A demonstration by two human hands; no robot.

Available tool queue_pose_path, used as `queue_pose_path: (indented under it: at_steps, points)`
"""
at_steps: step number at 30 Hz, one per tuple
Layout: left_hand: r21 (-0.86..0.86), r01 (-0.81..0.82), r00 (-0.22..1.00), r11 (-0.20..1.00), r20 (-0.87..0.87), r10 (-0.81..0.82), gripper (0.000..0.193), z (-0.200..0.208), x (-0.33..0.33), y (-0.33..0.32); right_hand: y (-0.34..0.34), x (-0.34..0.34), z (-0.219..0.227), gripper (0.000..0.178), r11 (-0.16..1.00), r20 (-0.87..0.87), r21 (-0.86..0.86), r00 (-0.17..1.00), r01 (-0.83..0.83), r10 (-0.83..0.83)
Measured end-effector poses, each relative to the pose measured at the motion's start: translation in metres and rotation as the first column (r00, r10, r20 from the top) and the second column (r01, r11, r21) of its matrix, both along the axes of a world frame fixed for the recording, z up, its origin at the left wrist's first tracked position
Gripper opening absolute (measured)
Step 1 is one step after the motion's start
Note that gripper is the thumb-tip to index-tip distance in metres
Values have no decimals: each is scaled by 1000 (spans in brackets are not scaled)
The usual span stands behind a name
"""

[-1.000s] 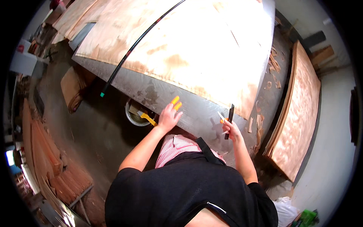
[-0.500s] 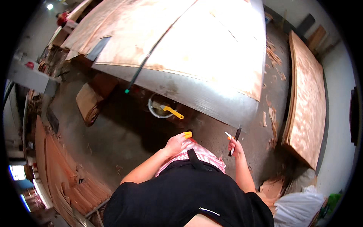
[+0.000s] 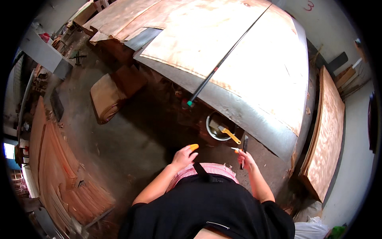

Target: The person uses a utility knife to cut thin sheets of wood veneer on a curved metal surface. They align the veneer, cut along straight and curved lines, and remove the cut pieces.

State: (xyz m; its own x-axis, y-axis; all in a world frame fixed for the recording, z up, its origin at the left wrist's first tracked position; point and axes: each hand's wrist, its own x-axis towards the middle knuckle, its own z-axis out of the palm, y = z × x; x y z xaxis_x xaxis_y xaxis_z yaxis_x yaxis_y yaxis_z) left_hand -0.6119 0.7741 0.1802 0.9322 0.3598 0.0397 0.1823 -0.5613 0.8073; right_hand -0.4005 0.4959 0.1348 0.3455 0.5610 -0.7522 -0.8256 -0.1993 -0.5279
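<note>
The right hand (image 3: 246, 159) is clenched around a slim dark flat blade-like tool (image 3: 244, 145) together with a small orange-tipped cutter (image 3: 235, 149). The dark tool stands nearly upright in the picture, its long axis running from six to twelve o'clock with the free end toward twelve; the cutter's tip points out toward nine o'clock. The left hand (image 3: 183, 157) is curled around a small orange object (image 3: 193, 147), only its end showing past the fingers, so what it is cannot be told.

Compared with a second ago, both hands have come away from the big grey work table (image 3: 238, 111) and now sit close to the body, over the dark floor, at about six o'clock from the table's near edge. The left hand no longer reaches toward the round white bucket (image 3: 217, 127); it has drawn back. By my reading, the person has stepped off from the bench with tools in hand, so the work on the pale veneer sheet (image 3: 238, 51) is paused.

In the bucket lies a yellow-handled scraper (image 3: 230, 136), its handle pointing toward four o'clock. A long black rod with a green end (image 3: 223, 63) lies diagonally across the sheet, green tip at seven o'clock.
</note>
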Motion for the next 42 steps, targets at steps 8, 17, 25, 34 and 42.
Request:
queue_pose_path:
  at_steps: [8, 17, 25, 34, 42]
  points:
    - [68, -281, 942, 957, -172, 289, 34, -8, -95, 180, 186, -6, 33, 16, 989, 63, 22, 988, -146, 144]
    - [90, -239, 971, 967, 34, 237, 32, -11, -18, 263, 266, 28, 40, 15, 986, 55, 131, 994, -104, 97]
    - [243, -74, 997, 967, 33, 68, 29, 7, 73, 346, 359, 87, 24, 17, 983, 83, 181, 997, -20, 6]
    - [424, -25, 991, 905, 133, -34, 30, -4, 214, 431, 417, 131, 26, 17, 997, 121, 81, 992, 16, -26]
    - [545, 36, 990, 838, 97, -106, 17, -56, 318, 462, 467, 158, 26, 19, 995, 204, -73, 978, 61, -45]
